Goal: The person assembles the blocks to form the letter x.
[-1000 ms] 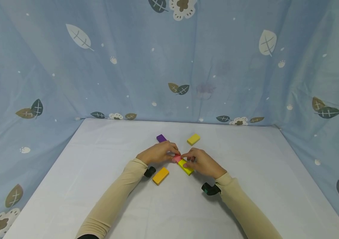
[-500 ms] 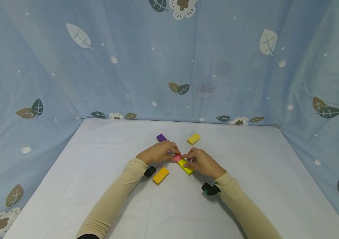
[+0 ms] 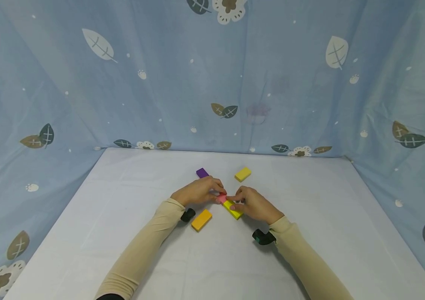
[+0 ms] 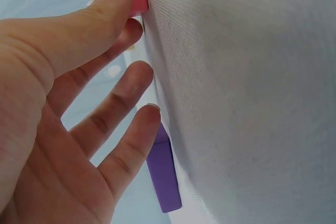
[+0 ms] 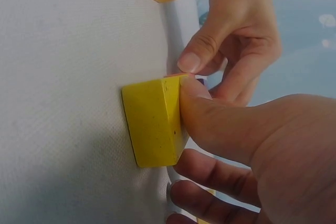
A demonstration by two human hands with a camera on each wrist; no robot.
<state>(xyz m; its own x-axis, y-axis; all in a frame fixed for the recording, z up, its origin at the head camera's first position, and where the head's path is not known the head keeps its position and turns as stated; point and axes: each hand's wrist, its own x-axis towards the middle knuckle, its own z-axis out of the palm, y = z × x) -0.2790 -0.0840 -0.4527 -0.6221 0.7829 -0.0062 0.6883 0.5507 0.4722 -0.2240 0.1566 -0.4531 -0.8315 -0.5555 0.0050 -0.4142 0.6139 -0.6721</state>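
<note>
Between the thumb and fingers of my left hand is a pinkish-red block; in the left wrist view the thumb presses its side while the other fingers spread out below. My right hand pinches a bright yellow block, its thumb lying along the edge and its index finger reaching toward the pink block. Both blocks lie end to end in one slanting line on the white cloth, with the two hands almost meeting over the joint. Fingers hide part of the pink block.
A purple block lies just beyond the left hand, partly covered by it. Farther back on the right rests a paler yellow block. An orange block sits near the left wrist. Behind the table hangs a blue patterned curtain.
Almost nothing moves. The right index finger straightens slightly toward the pink block; the blocks and the left hand keep their places.
</note>
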